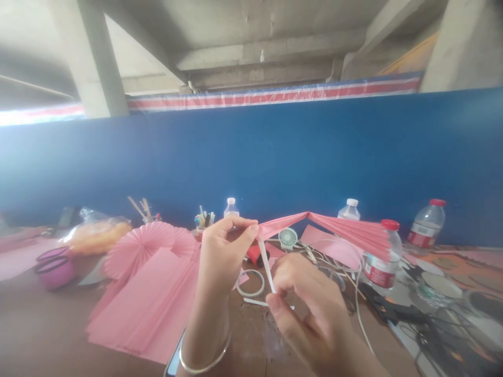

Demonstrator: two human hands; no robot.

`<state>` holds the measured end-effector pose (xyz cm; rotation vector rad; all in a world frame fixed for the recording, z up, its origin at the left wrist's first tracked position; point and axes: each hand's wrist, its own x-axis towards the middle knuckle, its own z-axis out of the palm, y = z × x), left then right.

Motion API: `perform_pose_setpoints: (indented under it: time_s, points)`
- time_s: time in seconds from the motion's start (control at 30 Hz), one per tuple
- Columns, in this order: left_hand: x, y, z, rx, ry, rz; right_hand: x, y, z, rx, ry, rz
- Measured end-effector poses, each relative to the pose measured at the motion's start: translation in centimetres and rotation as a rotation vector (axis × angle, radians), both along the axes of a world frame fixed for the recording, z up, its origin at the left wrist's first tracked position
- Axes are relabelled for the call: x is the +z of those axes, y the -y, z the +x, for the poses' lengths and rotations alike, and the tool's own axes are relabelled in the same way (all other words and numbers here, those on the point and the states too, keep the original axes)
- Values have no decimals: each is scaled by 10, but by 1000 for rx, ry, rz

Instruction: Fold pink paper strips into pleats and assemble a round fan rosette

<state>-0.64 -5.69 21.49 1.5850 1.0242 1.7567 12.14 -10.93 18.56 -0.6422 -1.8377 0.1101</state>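
left hand (223, 251): pinching left end of pleated pink paper (353, 230), held up mid-scene, spreading right
right hand (310, 309): closed on white strip (266, 264), fingertips hidden
far bottles (231, 207): blurred, labels unreadable

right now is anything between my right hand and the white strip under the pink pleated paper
Nothing visible: the right hand pinches the thin white strip, which hangs from the pink pleated paper in the left hand.

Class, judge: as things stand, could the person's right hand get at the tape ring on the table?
Probably yes: the tape ring lies uncovered close beside the right hand, though its fingers pinch a white strip.
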Motion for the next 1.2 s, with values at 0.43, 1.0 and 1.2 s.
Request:
perform_pose_setpoints:
  time_s: [0.43, 1.0, 1.2]
  points:
    - [-8, -16, -4, -34, 80, -18, 2, 7, -2, 169, -187, 18]
    - [-8, -15, 2, -296, -78, -146, -3, -35, 16, 296, -789, -470]
    - [-7, -12, 9, -252, -102, -108, -8, -42, 12, 326, -937, -513]
